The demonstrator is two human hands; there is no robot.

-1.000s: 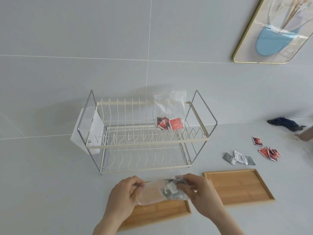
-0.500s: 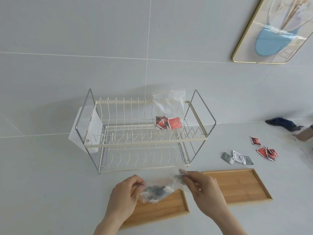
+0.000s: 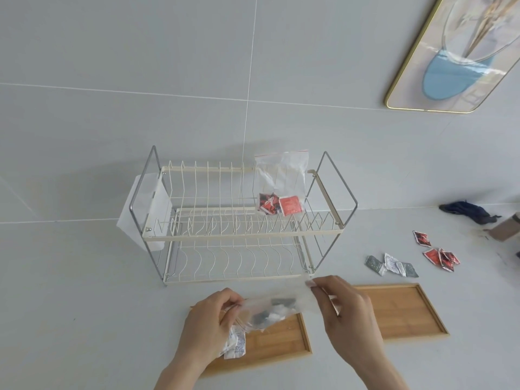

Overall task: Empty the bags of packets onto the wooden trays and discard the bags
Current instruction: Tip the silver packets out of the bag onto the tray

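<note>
A clear plastic bag (image 3: 277, 306) with grey and white packets inside is stretched between my hands above the near wooden tray (image 3: 284, 346). My left hand (image 3: 209, 327) grips its lower end and my right hand (image 3: 347, 313) pinches the raised upper end. White packets (image 3: 235, 344) hang out at my left hand, just above the tray. A second wooden tray (image 3: 402, 311) lies to the right. Another clear bag (image 3: 281, 182) with red packets stands in the upper tier of the dish rack (image 3: 239, 235).
Loose grey and white packets (image 3: 391, 264) and red packets (image 3: 439, 253) lie on the counter behind the right tray. A dark cloth (image 3: 468, 212) and another person's hand (image 3: 506, 229) are at the far right. A framed picture (image 3: 455, 52) hangs on the tiled wall.
My right hand has lifted its end of the bag up and to the right, tilting the bag. White packets have slid out at my left hand over the near tray.
</note>
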